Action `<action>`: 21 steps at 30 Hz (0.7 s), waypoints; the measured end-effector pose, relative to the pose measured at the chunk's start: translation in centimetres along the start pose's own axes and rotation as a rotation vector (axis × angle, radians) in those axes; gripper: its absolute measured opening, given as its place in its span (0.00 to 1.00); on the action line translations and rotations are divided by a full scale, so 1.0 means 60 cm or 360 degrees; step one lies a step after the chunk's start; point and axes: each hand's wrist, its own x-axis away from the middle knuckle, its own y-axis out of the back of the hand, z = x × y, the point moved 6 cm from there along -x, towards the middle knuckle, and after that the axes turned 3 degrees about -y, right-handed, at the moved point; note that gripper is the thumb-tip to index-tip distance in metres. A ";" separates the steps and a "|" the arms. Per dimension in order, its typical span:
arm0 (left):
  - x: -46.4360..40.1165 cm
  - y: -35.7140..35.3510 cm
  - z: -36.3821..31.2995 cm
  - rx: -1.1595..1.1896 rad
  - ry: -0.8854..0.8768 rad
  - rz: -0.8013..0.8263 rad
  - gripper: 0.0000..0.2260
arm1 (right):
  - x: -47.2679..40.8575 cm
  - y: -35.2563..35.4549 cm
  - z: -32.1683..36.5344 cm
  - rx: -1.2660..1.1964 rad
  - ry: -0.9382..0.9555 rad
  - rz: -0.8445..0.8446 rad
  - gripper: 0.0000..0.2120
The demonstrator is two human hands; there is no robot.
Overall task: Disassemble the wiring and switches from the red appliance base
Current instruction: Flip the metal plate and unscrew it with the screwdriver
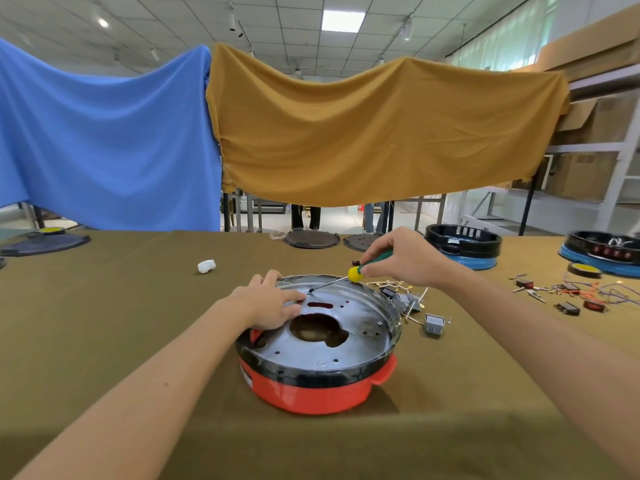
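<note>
The red appliance base [311, 393] sits in the middle of the table, topped by a black rim and a shiny metal plate [360, 317] with a large cut-out. My left hand [273, 303] rests flat on the plate's far left side, fingers spread. My right hand [405, 258] grips a screwdriver [356, 273] with a green and yellow handle. Its tip touches the plate just beyond my left fingers. Loose grey switches and wires [412, 306] lie on the cloth right of the base.
Two blue-and-black bases [464, 245] [602, 252] stand at the back right, with removed red switches and wires [581, 296] in front. Dark round plates [311, 239] lie at the back centre, a dark lid [45, 242] at far left, a white wad [206, 266] nearby.
</note>
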 end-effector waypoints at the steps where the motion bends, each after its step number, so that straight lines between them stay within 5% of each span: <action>1: 0.000 0.000 -0.001 0.0005 0.0002 0.0006 0.21 | 0.000 0.000 0.000 0.0001 -0.0001 -0.0002 0.04; 21: 0.008 0.004 -0.002 0.0059 0.0032 0.0025 0.20 | -0.020 0.006 0.022 0.0021 -0.0035 0.0193 0.03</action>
